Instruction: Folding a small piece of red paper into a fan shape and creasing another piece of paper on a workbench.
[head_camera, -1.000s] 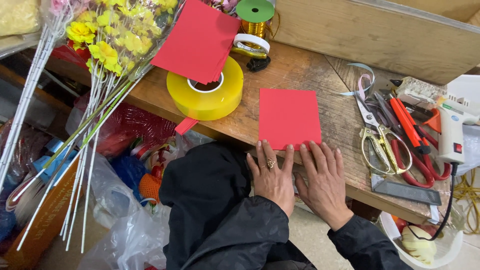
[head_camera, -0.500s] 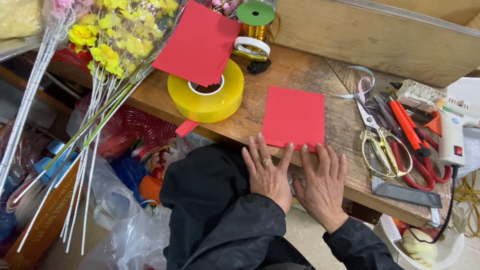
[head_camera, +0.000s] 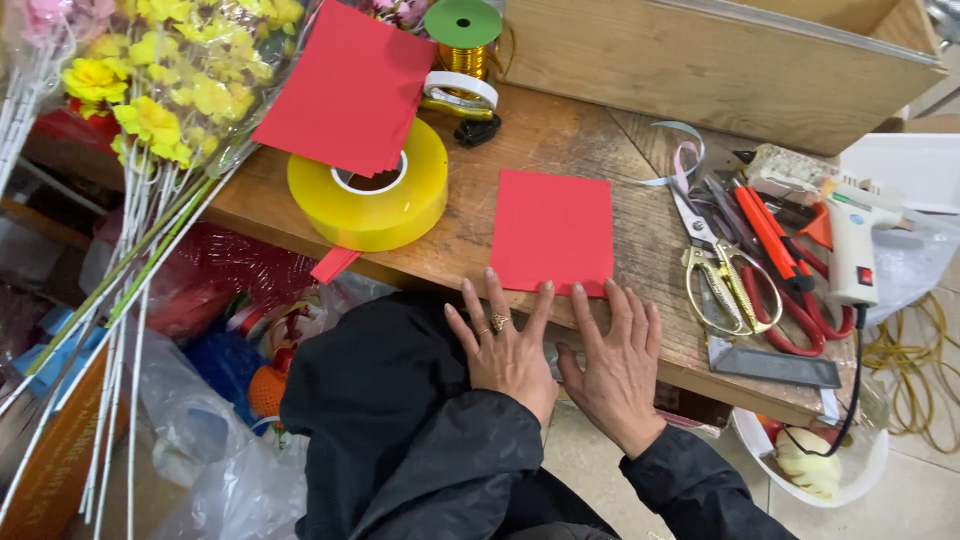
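Head view, red sheet: a single red paper sheet (head_camera: 551, 232) lies flat near the front edge of the wooden workbench (head_camera: 560, 130), squared to that edge, likely so it sits within easy reach.
Head view, left hand: the left hand (head_camera: 503, 347) lies open and flat, palm down, ring on one finger, fingertips touching the sheet's near edge at its left part.
Head view, right hand: the right hand (head_camera: 615, 360) is also spread flat, gripping nothing, its fingertips at the sheet's near right corner; the two hands sit side by side, just apart, thumbs angled toward each other.
Head view, sheet against hands: just beyond the fingertips, toward the back of the bench; the palms hang over the front edge.
Head view, left part of bench: a yellow tape roll (head_camera: 368, 190) carries a stack of red sheets (head_camera: 345, 90), propped clear of the bench top.
Head view, right end: scissors (head_camera: 712, 262) and a white glue gun (head_camera: 854, 245) lie bunched together, well apart from both hands.
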